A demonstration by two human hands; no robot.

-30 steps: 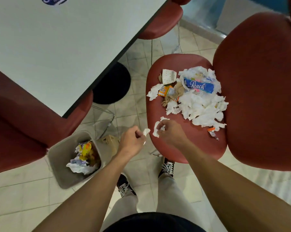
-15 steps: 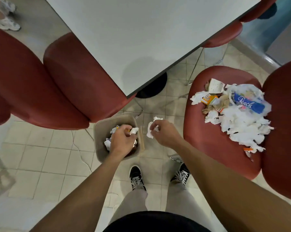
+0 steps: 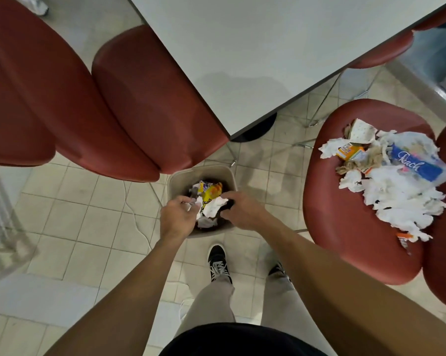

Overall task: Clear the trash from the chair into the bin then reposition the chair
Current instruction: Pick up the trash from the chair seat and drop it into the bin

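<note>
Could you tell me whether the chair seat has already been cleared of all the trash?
No, a pile of crumpled tissue, a blue wrapper and an orange packet lies on the red chair seat.

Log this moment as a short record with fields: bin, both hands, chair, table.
bin: beige bin on the tiled floor, holding white paper and a yellow wrapper
left hand: left hand over the bin, grip unclear
right hand: right hand over the bin, fingers spread, open
chair: red chair seat heaped with white tissue, a blue-labelled pack, an orange packet
table: white table beyond the bin
</note>
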